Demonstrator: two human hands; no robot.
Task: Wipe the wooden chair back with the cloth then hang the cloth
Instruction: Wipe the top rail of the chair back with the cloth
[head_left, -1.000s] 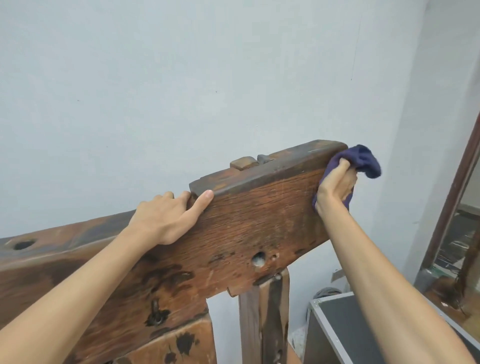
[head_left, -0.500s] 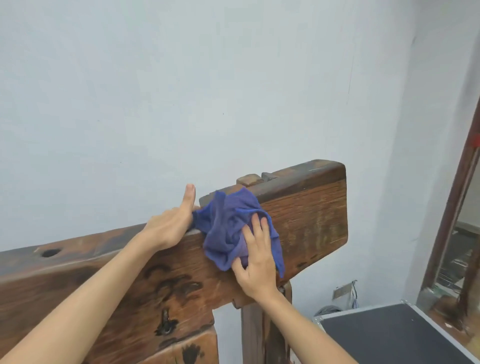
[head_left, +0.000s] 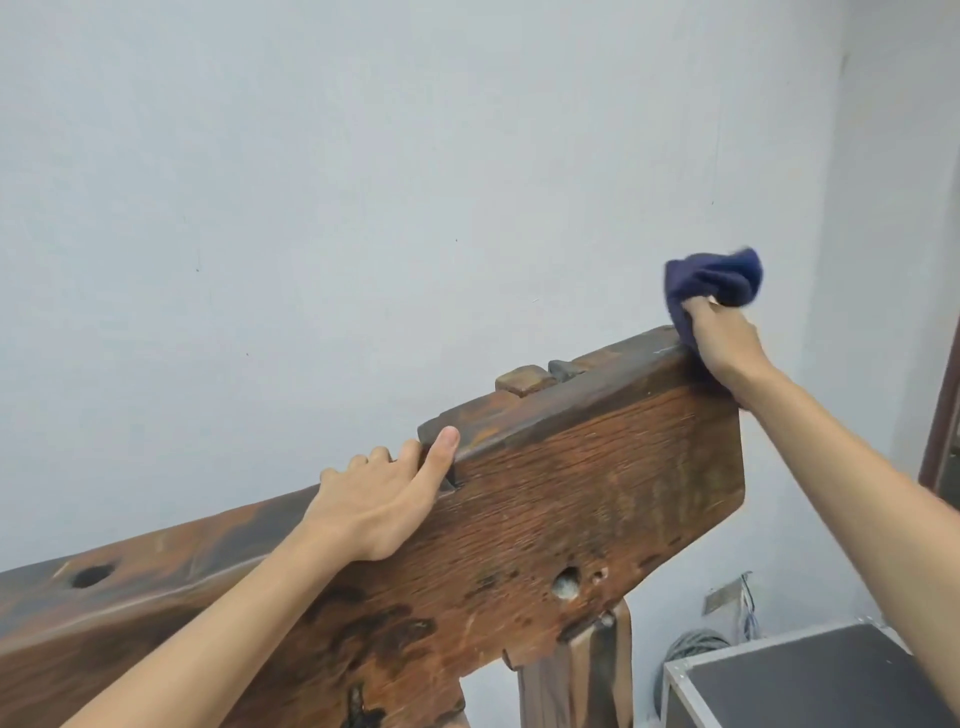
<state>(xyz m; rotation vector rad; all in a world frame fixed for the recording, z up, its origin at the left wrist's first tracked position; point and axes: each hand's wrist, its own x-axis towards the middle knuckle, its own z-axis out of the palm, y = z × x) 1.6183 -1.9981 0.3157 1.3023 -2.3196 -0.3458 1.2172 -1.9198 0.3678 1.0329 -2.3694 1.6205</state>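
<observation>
The right hand (head_left: 724, 340) is gripping the bunched blue cloth (head_left: 714, 283) at the top right corner of the wooden chair back (head_left: 597, 499), while the left hand (head_left: 384, 493) is resting open on the top edge. The cloth is looking soft and light, likely best held bunched in the fist; the chair back is looking heavy and stiff.

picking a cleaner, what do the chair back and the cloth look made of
Chair back: solid wood, likely dark-stained and aged; open grain lines, dark blotches and a knot hole show, with a slight sheen on top. Cloth: soft dark blue fabric, probably woven or microfibre; it bunches in folds.
</observation>
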